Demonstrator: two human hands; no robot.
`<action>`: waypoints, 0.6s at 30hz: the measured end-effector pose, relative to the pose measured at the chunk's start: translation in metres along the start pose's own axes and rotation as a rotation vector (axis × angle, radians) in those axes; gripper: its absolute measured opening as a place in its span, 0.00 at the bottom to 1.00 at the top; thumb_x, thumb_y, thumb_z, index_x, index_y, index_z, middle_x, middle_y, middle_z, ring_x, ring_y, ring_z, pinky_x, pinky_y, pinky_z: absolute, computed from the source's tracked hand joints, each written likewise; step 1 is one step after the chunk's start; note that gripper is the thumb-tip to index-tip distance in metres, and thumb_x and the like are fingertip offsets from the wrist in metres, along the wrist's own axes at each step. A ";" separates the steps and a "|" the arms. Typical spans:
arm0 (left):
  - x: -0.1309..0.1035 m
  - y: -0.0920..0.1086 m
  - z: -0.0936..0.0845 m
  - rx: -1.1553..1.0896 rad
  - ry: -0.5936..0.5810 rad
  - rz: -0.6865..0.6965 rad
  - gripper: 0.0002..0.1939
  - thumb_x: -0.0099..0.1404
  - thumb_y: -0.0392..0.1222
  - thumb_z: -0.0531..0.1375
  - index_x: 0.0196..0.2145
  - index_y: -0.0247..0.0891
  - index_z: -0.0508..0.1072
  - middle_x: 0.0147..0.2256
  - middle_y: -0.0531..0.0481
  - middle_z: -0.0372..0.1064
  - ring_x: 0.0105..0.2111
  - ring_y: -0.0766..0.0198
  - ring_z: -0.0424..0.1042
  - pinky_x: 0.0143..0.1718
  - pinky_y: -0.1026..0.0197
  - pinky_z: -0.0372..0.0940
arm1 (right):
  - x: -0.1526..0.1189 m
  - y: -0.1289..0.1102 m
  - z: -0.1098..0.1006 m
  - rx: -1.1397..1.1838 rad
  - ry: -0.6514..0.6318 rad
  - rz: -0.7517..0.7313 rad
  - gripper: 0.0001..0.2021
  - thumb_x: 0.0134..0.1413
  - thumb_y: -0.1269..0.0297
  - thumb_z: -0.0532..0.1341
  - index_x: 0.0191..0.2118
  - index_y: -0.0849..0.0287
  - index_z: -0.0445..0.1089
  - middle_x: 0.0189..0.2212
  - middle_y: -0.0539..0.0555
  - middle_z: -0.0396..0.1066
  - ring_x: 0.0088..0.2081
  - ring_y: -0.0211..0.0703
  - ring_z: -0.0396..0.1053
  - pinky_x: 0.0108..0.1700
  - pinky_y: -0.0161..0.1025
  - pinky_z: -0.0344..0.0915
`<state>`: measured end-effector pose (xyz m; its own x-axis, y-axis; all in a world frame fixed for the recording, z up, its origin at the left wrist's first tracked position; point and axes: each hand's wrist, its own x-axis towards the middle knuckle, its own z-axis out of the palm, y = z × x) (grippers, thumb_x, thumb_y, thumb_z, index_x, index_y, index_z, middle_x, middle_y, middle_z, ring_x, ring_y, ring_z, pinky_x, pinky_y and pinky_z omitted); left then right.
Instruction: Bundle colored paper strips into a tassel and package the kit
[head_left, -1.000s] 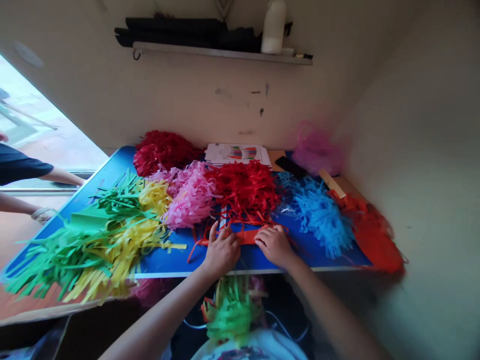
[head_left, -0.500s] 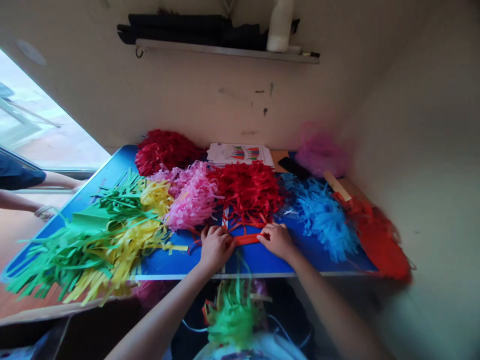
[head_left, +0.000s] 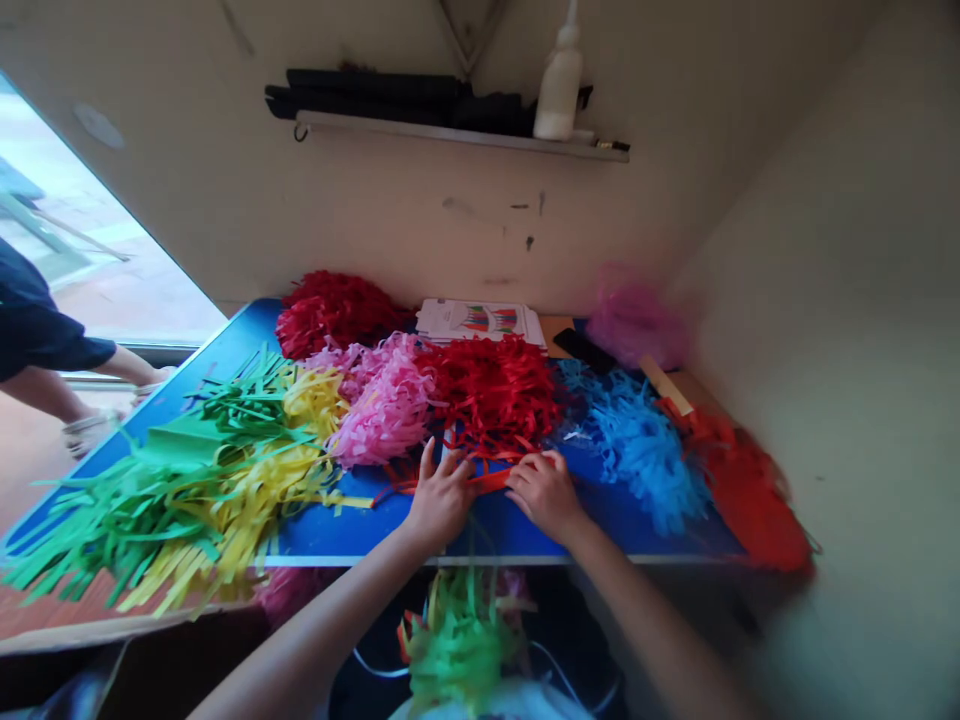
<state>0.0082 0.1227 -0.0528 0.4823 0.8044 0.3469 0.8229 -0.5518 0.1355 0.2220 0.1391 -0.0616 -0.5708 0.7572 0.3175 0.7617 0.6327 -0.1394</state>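
Note:
An orange-red paper strip (head_left: 491, 482), fringed along its far edge, lies across the blue tabletop between my hands. My left hand (head_left: 442, 497) has its thumb and near fingers closed on the strip's left part, while its outer fingers are lifted and spread. On the right part, my right hand (head_left: 546, 497) presses with curled fingers and thumb. Loose orange fringes trail out left of my left hand. Just beyond the strip sits a dark red pile of shredded paper (head_left: 491, 390), with a pink pile (head_left: 386, 400) to its left.
Green (head_left: 120, 510) and yellow fringes (head_left: 247, 490) overhang the table's left front. Blue fringes (head_left: 645, 450) and an orange bundle (head_left: 757, 495) lie right. Printed sheets (head_left: 480, 318) and a black phone (head_left: 585, 350) are behind. Another person's arm (head_left: 45, 390) reaches in at left.
My left hand's outer fingers have lifted and spread, and my right hand has shifted slightly left, fingers further over the strip. The view has tilted up a little. The other person has moved further into view.

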 end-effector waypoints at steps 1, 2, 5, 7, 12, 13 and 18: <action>0.001 0.002 -0.001 0.004 0.001 0.003 0.09 0.63 0.36 0.58 0.34 0.47 0.79 0.45 0.48 0.74 0.54 0.49 0.65 0.65 0.32 0.31 | 0.000 0.000 0.002 -0.004 -0.003 -0.001 0.02 0.61 0.66 0.62 0.36 0.53 0.72 0.36 0.49 0.76 0.45 0.45 0.66 0.53 0.49 0.49; 0.002 0.003 -0.001 0.004 0.003 -0.004 0.08 0.63 0.38 0.58 0.34 0.46 0.78 0.45 0.47 0.74 0.54 0.49 0.65 0.65 0.33 0.31 | 0.000 0.000 0.004 -0.010 0.001 0.013 0.04 0.62 0.67 0.61 0.35 0.54 0.72 0.35 0.49 0.76 0.45 0.45 0.67 0.52 0.49 0.50; 0.004 0.007 0.000 -0.005 0.003 -0.037 0.06 0.62 0.42 0.59 0.33 0.45 0.78 0.43 0.46 0.74 0.54 0.48 0.65 0.65 0.32 0.31 | 0.002 0.000 0.005 -0.018 -0.002 0.033 0.05 0.61 0.67 0.61 0.33 0.56 0.72 0.34 0.51 0.76 0.42 0.45 0.67 0.49 0.47 0.52; 0.005 0.007 0.000 -0.009 -0.002 -0.042 0.07 0.62 0.41 0.59 0.33 0.45 0.78 0.40 0.47 0.75 0.53 0.48 0.65 0.65 0.33 0.32 | 0.002 0.000 0.004 -0.020 -0.022 0.013 0.02 0.59 0.66 0.63 0.35 0.56 0.72 0.34 0.51 0.75 0.40 0.44 0.67 0.48 0.47 0.52; 0.006 0.000 0.004 -0.041 -0.005 -0.005 0.06 0.60 0.39 0.59 0.32 0.45 0.77 0.35 0.51 0.76 0.49 0.52 0.67 0.65 0.35 0.33 | 0.007 0.005 0.004 -0.037 -0.081 -0.100 0.06 0.61 0.71 0.59 0.33 0.58 0.73 0.32 0.52 0.74 0.39 0.43 0.66 0.50 0.47 0.50; 0.007 -0.001 0.005 -0.041 -0.002 -0.005 0.05 0.60 0.39 0.60 0.31 0.45 0.77 0.34 0.51 0.76 0.48 0.53 0.68 0.64 0.37 0.36 | 0.009 0.006 0.004 -0.039 -0.089 -0.122 0.08 0.61 0.72 0.58 0.32 0.58 0.72 0.31 0.52 0.74 0.38 0.42 0.65 0.50 0.46 0.50; 0.008 0.000 0.012 -0.022 0.035 -0.036 0.06 0.60 0.36 0.59 0.30 0.43 0.76 0.30 0.52 0.75 0.44 0.54 0.69 0.59 0.41 0.46 | 0.015 0.003 -0.003 -0.042 -0.079 -0.102 0.05 0.58 0.66 0.62 0.31 0.57 0.72 0.31 0.52 0.74 0.38 0.44 0.64 0.48 0.47 0.50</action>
<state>0.0158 0.1316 -0.0612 0.4410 0.8160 0.3738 0.8327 -0.5274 0.1689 0.2167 0.1521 -0.0549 -0.6672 0.7007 0.2528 0.7097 0.7010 -0.0699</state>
